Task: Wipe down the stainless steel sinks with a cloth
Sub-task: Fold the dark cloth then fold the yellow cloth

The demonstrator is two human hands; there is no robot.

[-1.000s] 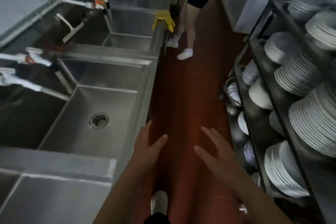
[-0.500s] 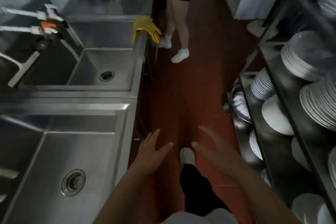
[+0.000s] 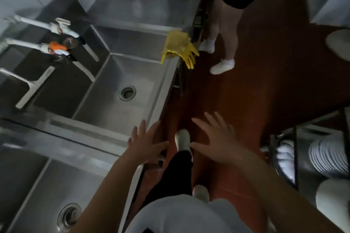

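Steel sinks (image 3: pixel 121 73) smooth | yellow cloth (image 3: pixel 175 44) draped | hands (image 3: pixel 145 142) splayed

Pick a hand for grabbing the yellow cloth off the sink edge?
Left, probably. The left hand is open over the sink rim, the edge where the yellow cloth hangs ahead. The right hand is open too, but out over the floor.

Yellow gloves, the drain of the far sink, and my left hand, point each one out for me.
yellow gloves (image 3: pixel 177 46): head view, on the folded cuffs lying over the sink's front rim.
far sink drain (image 3: pixel 127 93): head view, on the round strainer's middle.
left hand (image 3: pixel 144 143): head view, on the back of the hand.
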